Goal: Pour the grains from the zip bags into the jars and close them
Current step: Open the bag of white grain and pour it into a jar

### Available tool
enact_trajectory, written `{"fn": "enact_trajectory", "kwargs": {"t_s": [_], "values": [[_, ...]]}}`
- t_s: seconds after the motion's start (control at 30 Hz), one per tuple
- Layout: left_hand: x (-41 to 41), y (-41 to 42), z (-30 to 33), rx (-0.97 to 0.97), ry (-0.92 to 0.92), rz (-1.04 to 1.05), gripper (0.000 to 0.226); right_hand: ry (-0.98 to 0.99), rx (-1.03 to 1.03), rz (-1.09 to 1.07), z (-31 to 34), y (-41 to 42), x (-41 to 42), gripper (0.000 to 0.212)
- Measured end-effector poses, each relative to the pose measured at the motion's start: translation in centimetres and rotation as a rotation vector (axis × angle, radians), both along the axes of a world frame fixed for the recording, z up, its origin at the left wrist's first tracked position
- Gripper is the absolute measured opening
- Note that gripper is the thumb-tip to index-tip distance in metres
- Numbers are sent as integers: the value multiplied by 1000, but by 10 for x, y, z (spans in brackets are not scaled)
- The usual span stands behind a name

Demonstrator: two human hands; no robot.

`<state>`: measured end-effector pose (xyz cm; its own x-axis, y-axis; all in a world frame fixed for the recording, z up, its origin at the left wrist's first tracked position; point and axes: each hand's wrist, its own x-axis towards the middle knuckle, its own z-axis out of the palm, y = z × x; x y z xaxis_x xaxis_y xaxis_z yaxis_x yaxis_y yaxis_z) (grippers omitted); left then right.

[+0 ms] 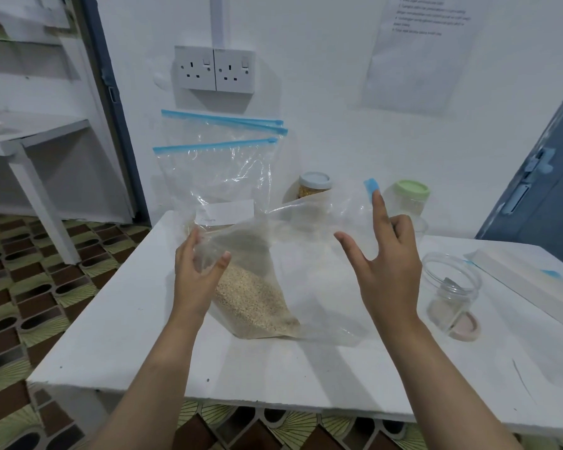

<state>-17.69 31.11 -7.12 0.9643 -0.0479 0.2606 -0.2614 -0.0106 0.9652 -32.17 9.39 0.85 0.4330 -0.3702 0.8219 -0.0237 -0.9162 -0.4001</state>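
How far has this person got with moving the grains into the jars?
Seemingly done: the grey-lidded jar holds yellowish grains and is capped, and empty bags lean on the wall. The green-lidded jar is capped too; its contents are unclear. In hand: the left hand grips a bag of pale grains, the right hand at its top. Left: filling the open jar, then fitting the pink lid under it.

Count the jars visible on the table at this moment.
3: a grey-lidded jar at the back behind the bag, a green-lidded jar behind the right hand, and an open jar at right. Others may be hidden.
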Motion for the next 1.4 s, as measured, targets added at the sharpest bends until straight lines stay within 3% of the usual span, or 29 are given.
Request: {"fn": "enact_trajectory", "kwargs": {"t_s": [0.37,0.63,0.97,1.4], "values": [[18,-18,6,82,-75,85,77,258,-79,71,19,-25,-5,64],[23,-50,50,38,-295,168,73,112,-11,-41,20,-45,-11,71],[36,-84,133,13,-491,250,73,-69,-100,31,79,-83,-6,73],[39,-122,200,39,-657,336,72,-89,19,146,104,-137,-1,85]]}}
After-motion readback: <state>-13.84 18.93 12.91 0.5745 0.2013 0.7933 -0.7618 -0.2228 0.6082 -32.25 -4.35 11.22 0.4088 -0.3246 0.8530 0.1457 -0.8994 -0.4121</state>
